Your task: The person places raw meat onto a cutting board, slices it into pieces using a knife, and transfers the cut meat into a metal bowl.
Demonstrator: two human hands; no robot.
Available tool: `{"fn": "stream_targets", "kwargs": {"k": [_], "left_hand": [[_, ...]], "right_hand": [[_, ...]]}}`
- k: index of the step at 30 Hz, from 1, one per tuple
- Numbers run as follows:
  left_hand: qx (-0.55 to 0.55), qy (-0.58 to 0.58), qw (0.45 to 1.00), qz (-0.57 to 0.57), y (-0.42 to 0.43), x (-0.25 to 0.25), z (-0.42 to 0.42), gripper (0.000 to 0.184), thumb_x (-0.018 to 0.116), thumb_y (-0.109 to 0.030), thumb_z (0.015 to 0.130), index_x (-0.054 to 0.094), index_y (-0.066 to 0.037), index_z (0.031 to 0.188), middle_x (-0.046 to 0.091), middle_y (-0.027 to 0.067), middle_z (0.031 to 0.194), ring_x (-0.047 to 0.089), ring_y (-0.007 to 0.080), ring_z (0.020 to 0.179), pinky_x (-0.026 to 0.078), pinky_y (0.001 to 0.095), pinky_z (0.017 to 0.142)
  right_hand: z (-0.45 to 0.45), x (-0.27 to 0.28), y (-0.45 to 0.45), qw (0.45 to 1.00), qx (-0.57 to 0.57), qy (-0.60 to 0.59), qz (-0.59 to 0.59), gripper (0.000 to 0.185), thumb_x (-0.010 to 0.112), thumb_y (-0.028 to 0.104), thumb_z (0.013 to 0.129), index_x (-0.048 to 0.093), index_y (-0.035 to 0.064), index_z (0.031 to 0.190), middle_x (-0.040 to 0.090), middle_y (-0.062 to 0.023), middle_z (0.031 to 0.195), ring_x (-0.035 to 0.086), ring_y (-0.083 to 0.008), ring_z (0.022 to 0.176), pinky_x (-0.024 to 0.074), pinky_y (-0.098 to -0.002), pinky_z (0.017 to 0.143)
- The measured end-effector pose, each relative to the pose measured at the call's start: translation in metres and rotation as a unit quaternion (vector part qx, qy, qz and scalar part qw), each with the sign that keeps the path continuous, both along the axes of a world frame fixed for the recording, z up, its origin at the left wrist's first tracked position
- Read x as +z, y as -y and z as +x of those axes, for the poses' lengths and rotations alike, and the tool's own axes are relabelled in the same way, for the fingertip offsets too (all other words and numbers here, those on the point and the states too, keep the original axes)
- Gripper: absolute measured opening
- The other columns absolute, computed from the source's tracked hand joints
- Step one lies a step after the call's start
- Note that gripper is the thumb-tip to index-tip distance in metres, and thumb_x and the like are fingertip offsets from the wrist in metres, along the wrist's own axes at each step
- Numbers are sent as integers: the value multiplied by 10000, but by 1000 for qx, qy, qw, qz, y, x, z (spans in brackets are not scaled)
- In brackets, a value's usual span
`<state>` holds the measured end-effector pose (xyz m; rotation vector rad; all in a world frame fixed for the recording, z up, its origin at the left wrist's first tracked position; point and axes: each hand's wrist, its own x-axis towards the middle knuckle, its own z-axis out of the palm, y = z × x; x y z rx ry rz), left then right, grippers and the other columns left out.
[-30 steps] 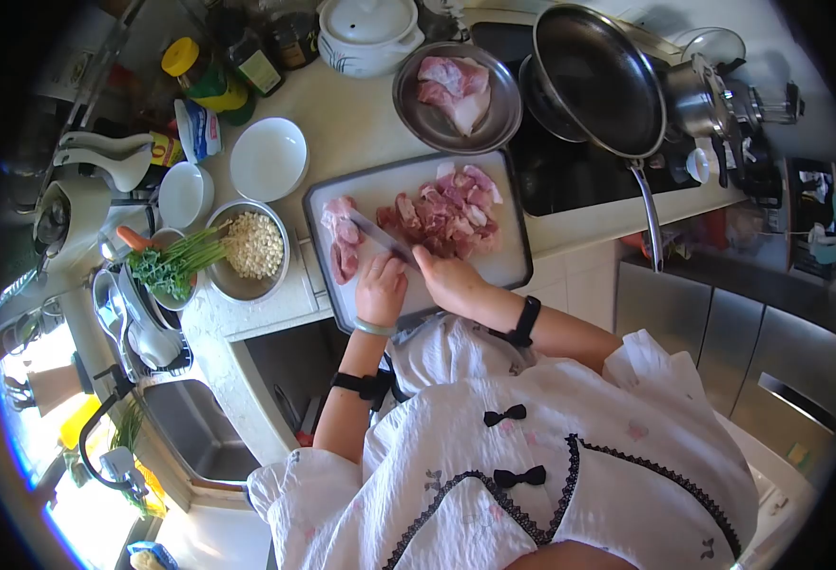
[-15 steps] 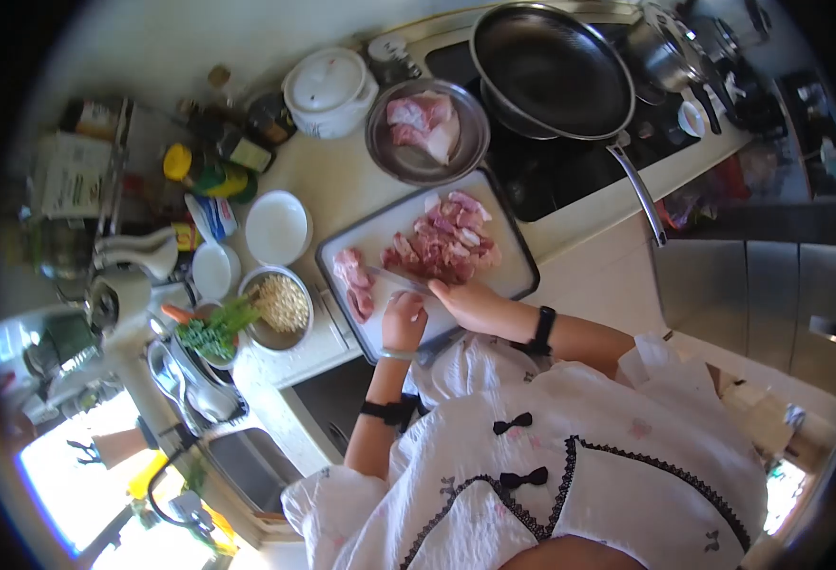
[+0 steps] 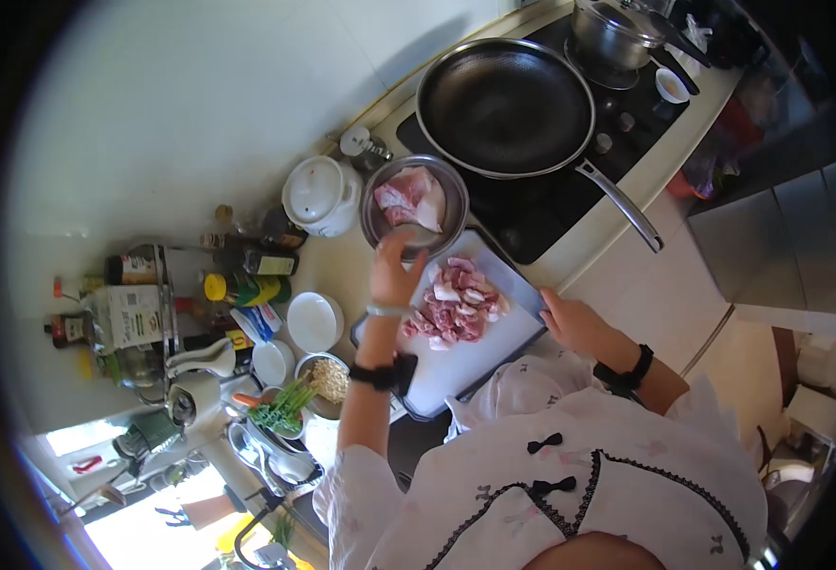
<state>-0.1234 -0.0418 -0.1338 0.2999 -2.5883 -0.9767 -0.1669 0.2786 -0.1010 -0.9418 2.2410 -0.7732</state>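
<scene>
My left hand is over the near rim of the metal bowl, fingers spread beside a large piece of raw meat. At the right edge of the cutting board is my right hand, its fingers curled; whatever it holds is hard to make out. The knife cannot be made out clearly. Cut meat lies in a pile on the board, between my two hands. My left forearm covers part of the board's left side.
Behind the board, a large pan sits on the black stove, its handle pointing toward me. White bowls, a bowl of chopped pieces, greens and a lidded white pot stand left.
My left hand has moved from the board up to the metal bowl. My right hand has shifted to the board's right edge. The meat strip on the left no longer shows. The view has turned.
</scene>
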Motion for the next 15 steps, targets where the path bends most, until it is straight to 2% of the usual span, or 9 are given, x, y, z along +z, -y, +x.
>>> {"fn": "stream_targets", "kwargs": {"k": [3,4,6,7,9,11,13,14,15], "left_hand": [[-10,93,988,-122,34,-7,-61,478,700,-142,664,545,-57,1108,570,165,1103,535,344,1022,442,426,861],[-16,90,987,-128,40,-12,-75,478,700,-142,664,545,-57,1108,570,165,1103,535,344,1022,442,426,861],[-39,187,940,-282,49,-22,-103,506,680,-150,684,504,-90,1155,542,152,1154,517,339,1055,445,432,862],[-49,186,938,-287,52,-28,-112,506,680,-150,684,504,-90,1155,542,152,1154,517,339,1055,445,432,862],[-76,266,906,-321,56,-42,-124,466,642,-162,715,496,-118,1156,533,138,1160,505,331,1069,450,437,853],[-80,273,902,-325,63,-55,-137,445,633,-185,719,504,-133,1142,558,136,1112,530,337,1025,461,445,824],[-46,280,914,-291,69,-63,-146,449,663,-242,700,527,-140,1116,594,128,1034,566,326,959,474,432,798],[-9,243,936,-255,74,-66,-148,453,696,-269,656,563,-138,1068,619,115,945,596,318,881,485,418,763],[-14,245,935,-255,76,-62,-150,453,696,-269,656,563,-138,1068,619,115,945,596,318,881,485,418,763]], "right_hand": [[8,-8,-21,1000,-19,-14,-12,363,471,122,877,353,-5,1195,598,-248,802,578,-426,713,445,-516,615],[11,-11,-27,999,-37,-13,-35,367,477,127,875,356,2,1198,598,-250,805,579,-428,714,445,-518,621],[12,-14,-35,996,-66,-12,-64,370,482,132,874,360,8,1200,598,-252,807,579,-430,714,445,-519,626],[13,-12,-40,996,-87,18,-27,374,486,134,872,361,17,1204,599,-249,811,578,-432,718,446,-520,627],[10,-8,-50,992,-119,51,9,379,491,137,870,362,26,1208,600,-246,816,578,-435,723,446,-521,629],[7,-5,-59,980,-170,76,65,377,497,141,867,363,37,1204,599,-243,813,576,-439,704,446,-521,616],[6,-11,-67,978,-185,76,62,371,496,143,868,364,40,1199,598,-244,810,576,-440,703,447,-519,614],[5,-13,-70,977,-192,72,61,364,495,144,869,365,42,1194,597,-245,807,576,-440,702,448,-517,612],[5,-14,-72,976,-196,75,63,364,495,144,869,365,42,1194,597,-245,807,576,-440,702,448,-517,612]]}}
